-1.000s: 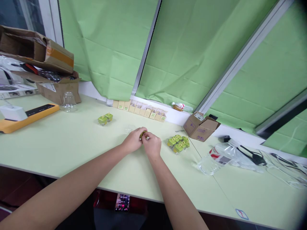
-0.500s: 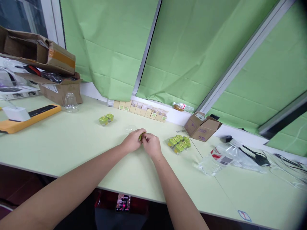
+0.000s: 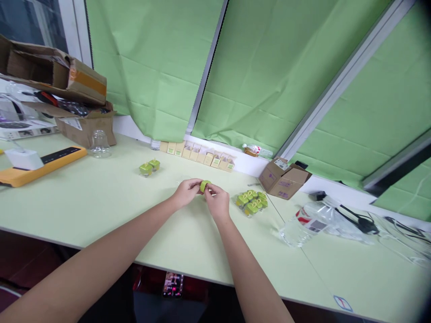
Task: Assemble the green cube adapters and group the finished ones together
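Above the middle of the table, my left hand (image 3: 187, 192) and my right hand (image 3: 217, 200) meet around a small green lid (image 3: 204, 185). Both sets of fingertips pinch its edges, and it matches the lids on the small containers nearby. To the right of my right hand stands a cluster of several clear containers with green lids and pale loops (image 3: 252, 202). Two more green-lidded containers (image 3: 149, 167) sit beyond my left hand, to the left. My fingers partly cover the lid's lower side.
Small cardboard boxes (image 3: 198, 154) line the wall. An open carton (image 3: 283, 178) and a large plastic bottle (image 3: 305, 224) are at the right. On the left are an orange power strip (image 3: 63, 160), a clear jar (image 3: 100, 144) and stacked cardboard boxes (image 3: 85, 83). A phone (image 3: 173, 284) lies below the table edge.
The green lid has turned and come up between my fingers, showing more of its face. Both hands have shifted slightly right. Other objects stay where they were.
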Available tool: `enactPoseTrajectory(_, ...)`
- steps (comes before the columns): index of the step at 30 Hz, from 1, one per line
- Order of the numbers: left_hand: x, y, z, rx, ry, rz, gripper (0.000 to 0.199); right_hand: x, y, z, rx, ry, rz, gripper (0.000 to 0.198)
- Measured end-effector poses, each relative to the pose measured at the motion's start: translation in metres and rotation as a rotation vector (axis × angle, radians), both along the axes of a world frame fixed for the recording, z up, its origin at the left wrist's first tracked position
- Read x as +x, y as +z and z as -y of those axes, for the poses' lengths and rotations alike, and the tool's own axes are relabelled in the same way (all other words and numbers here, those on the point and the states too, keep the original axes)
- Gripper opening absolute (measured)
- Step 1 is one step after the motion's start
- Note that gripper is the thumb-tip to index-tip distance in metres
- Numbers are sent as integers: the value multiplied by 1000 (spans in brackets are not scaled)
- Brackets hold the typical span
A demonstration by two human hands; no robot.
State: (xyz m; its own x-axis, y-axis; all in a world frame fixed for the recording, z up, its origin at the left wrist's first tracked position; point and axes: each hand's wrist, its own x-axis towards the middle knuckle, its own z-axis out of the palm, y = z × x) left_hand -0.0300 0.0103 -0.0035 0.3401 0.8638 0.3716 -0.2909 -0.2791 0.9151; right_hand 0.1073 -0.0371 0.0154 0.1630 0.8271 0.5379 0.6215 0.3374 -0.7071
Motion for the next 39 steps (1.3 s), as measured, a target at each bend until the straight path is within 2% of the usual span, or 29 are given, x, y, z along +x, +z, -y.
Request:
enactPoseTrajectory(4, -5, 1, -5, -41, -2, -29, 35, 1, -1, -1, -25, 36, -47, 24)
enactPoseTrajectory(10, -5, -6, -8, 44, 80, -154, 26, 1, 0, 0, -33, 63, -11, 23)
enactPoseTrajectory(13, -3, -6, -8, 19, 97, -153, 21, 0, 2, 1, 29, 79, -2, 22)
enactPoseTrajectory(16, -4, -2, -6, -23, 115, -153, 14, 0, 4, 0, 89, 33, -84, 24)
enactPoseTrajectory(19, -5, 3, -2, -46, 75, -151, 9, 2, 5, -3, -34, 82, -329, 35)
enactPoseTrajectory(22, -5, 6, 1, -53, 10, -158, 6, 3, 5, -5, -263, 289, -586, 41)
enactPoseTrajectory(24, -5, 7, 1, -62, 18, -154, 6, 5, 6, -6, -328, 383, -680, 40)
enactPoseTrajectory(32, -4, 7, -2, -116, 28, -138, 8, 5, 6, -4, -345, 518, -774, 35)
enactPoseTrajectory(39, 0, 6, -3, -151, 28, -141, 10, 5, 8, -2, -313, 459, -718, 28)
